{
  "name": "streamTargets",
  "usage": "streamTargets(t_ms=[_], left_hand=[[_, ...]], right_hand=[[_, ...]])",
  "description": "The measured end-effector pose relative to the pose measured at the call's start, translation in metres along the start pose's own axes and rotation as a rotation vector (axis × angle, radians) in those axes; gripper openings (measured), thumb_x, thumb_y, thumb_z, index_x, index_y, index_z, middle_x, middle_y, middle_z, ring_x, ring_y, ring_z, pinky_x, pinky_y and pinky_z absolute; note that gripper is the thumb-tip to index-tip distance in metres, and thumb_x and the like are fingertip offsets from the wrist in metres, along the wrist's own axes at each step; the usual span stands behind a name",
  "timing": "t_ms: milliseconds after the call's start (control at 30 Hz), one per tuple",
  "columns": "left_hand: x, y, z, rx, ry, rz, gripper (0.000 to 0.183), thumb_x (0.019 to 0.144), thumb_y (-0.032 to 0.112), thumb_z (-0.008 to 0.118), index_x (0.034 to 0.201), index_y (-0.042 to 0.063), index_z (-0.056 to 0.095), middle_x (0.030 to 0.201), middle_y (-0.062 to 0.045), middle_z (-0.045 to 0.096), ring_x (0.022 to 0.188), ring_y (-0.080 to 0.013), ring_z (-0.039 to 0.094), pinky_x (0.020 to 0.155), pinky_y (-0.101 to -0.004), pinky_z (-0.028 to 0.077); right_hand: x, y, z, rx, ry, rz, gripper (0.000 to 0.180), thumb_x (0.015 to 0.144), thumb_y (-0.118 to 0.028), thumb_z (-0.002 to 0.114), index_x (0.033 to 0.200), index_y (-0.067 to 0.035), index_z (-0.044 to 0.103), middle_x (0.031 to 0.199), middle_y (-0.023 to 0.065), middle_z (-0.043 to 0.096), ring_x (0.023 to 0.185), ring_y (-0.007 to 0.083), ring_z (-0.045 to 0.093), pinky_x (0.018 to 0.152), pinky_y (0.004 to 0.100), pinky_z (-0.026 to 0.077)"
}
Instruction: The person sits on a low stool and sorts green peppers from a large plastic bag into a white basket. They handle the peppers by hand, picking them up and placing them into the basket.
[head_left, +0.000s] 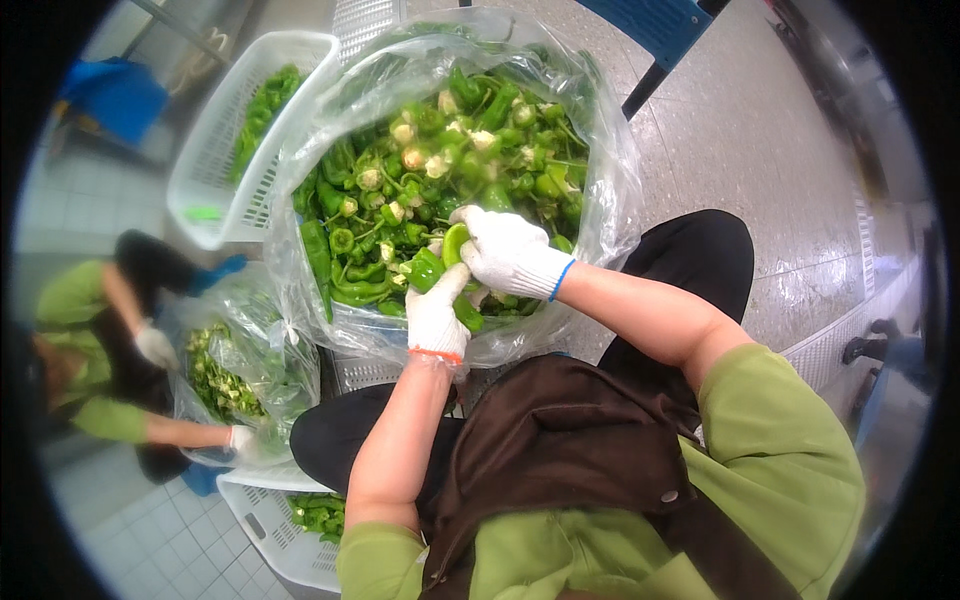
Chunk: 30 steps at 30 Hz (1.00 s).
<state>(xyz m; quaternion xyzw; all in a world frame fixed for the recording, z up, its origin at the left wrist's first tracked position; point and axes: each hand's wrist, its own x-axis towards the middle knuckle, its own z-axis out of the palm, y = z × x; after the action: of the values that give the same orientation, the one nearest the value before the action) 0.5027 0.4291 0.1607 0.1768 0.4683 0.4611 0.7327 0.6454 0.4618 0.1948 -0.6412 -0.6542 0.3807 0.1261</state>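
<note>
A large clear plastic bag (611, 150) stands before me with its mouth folded open, full of green peppers (360, 247), stems and pale seed cores (484, 139). My left hand (437, 315), in a white knit glove with an orange cuff, is closed on a cut green pepper (424, 270) above the near part of the heap. Just up and right of it, my right hand (504, 247), in a white glove with a blue cuff, grips a lighter green pepper piece (454, 244). The two hands touch or nearly touch; their palms and some fingertips are hidden.
A white plastic basket (210, 150) with green peppers is at the upper left, and another basket (300, 555) lies at the lower left. A gloved co-worker (82, 330) sits at the left by a second plastic bag (277, 367). A blue chair (660, 30) stands at the top right.
</note>
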Motion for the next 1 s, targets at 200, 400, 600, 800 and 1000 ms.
streamTargets(t_ms=[200,400,600,800,1000], left_hand=[[0.030,0.029,-0.038,-0.192,0.089,-0.069,0.042,0.086,0.001,0.058,0.128,0.006,0.051,0.112,-0.015,0.062,0.099,-0.0295,0.064,0.080,-0.0481,0.060],[0.014,0.052,-0.051,-0.100,0.049,0.147,0.060,0.087,-0.002,0.059,0.141,0.011,0.039,0.126,-0.017,0.056,0.097,-0.0316,0.065,0.078,-0.0506,0.060],[0.007,0.057,-0.050,-0.195,-0.110,0.134,0.052,0.087,0.000,0.063,0.135,0.010,0.047,0.120,-0.014,0.062,0.100,-0.0281,0.065,0.080,-0.0512,0.060],[0.003,0.055,-0.051,-0.197,-0.085,0.124,0.048,0.087,-0.001,0.062,0.133,0.009,0.049,0.120,-0.014,0.061,0.103,-0.0284,0.064,0.080,-0.0520,0.060],[0.006,0.050,-0.058,-0.210,-0.117,0.094,0.046,0.087,0.000,0.064,0.129,0.012,0.052,0.117,-0.012,0.062,0.103,-0.0267,0.064,0.083,-0.0476,0.058]], right_hand=[[-0.003,0.012,-0.001,-0.028,0.080,-0.330,0.050,0.085,-0.004,0.048,0.134,-0.005,0.050,0.111,0.0221,0.066,0.089,0.0352,0.069,0.081,0.0442,0.055],[0.003,0.034,-0.061,-0.418,0.514,-0.657,0.044,0.077,-0.005,0.057,0.121,-0.005,0.061,0.110,0.0194,0.065,0.102,0.0339,0.065,0.086,0.0442,0.056],[0.007,0.063,-0.003,-0.799,-0.389,-0.108,0.024,0.076,-0.021,0.061,0.085,-0.004,0.075,0.089,0.0179,0.072,0.083,0.0354,0.070,0.076,0.0443,0.057],[0.009,0.072,0.009,-0.814,-0.550,-0.122,0.029,0.075,-0.024,0.060,0.087,-0.002,0.075,0.090,0.0203,0.072,0.085,0.0351,0.070,0.074,0.0430,0.056],[0.015,0.047,-0.033,-0.402,-0.266,0.064,0.027,0.073,-0.022,0.061,0.090,-0.008,0.075,0.086,0.0181,0.071,0.081,0.0339,0.070,0.073,0.0413,0.055]])
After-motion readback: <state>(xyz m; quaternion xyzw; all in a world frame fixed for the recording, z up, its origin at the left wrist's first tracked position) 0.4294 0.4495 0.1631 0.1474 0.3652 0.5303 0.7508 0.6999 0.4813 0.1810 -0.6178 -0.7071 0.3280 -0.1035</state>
